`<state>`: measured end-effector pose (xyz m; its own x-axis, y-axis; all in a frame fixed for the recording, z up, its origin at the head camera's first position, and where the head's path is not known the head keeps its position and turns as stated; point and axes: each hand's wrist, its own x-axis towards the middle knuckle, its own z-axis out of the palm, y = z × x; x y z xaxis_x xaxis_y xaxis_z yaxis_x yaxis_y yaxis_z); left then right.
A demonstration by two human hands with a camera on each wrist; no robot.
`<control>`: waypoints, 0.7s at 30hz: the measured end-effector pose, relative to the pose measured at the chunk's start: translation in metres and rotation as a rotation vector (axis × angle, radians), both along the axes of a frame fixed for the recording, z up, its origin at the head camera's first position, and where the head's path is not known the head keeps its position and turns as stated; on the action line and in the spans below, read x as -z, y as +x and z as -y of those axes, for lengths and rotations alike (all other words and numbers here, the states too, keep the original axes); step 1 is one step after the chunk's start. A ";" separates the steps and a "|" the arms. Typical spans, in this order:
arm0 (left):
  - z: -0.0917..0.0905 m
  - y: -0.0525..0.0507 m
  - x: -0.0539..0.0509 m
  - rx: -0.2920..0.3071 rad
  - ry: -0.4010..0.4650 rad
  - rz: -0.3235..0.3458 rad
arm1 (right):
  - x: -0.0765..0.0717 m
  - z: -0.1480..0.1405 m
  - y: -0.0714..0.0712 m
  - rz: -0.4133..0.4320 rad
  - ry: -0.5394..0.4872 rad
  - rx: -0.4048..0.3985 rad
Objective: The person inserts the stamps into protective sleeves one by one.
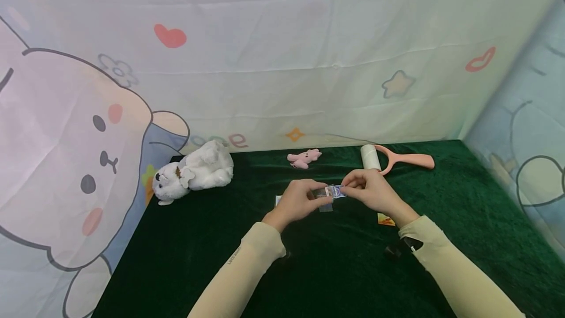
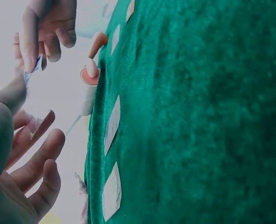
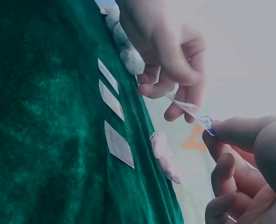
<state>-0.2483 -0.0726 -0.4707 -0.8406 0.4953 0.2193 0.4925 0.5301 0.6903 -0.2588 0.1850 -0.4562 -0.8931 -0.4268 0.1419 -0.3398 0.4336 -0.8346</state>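
Both hands meet over the green cloth around a small printed card [image 1: 336,191] and a clear plastic sleeve [image 3: 187,107]. My left hand [image 1: 296,202] holds the sleeve at its left end between thumb and fingers. The card's blue-edged right end is pinched between thumb and index finger of my right hand [image 1: 371,191]. Card and sleeve overlap; how far one lies inside the other I cannot tell. Below the hands, several flat cards lie apart on the cloth, among them a pale card [image 3: 119,144], another pale card [image 2: 112,192] and a yellow-orange card [image 1: 386,219] by my right wrist.
On the left of the green cloth [image 1: 198,259] lies a white plush toy [image 1: 207,167]. A small pink plush [image 1: 304,158] is at the back edge. Behind my right hand lies what looks like a lint roller [image 1: 370,157] with a peach handle. A printed curtain [image 1: 273,63] hangs behind.
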 end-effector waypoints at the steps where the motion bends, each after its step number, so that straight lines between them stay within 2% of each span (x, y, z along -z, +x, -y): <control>1: 0.000 0.000 0.001 0.006 -0.028 -0.018 | 0.000 0.000 0.000 0.004 -0.001 -0.001; 5: -0.002 0.000 0.005 -0.001 -0.152 -0.122 | 0.000 0.000 0.001 0.013 -0.011 -0.010; 9: -0.003 0.001 0.007 -0.017 -0.229 -0.202 | -0.002 0.002 0.003 0.017 -0.021 -0.025; 15: -0.005 0.001 0.006 -0.028 -0.279 -0.209 | -0.001 0.004 0.002 0.020 -0.016 -0.033; 21: -0.005 0.002 0.006 -0.033 -0.253 -0.162 | 0.000 0.005 0.002 0.037 -0.011 -0.045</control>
<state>-0.2460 -0.0679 -0.4772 -0.8209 0.5248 0.2253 0.5656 0.6925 0.4479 -0.2565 0.1798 -0.4565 -0.8777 -0.4655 0.1141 -0.3279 0.4095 -0.8513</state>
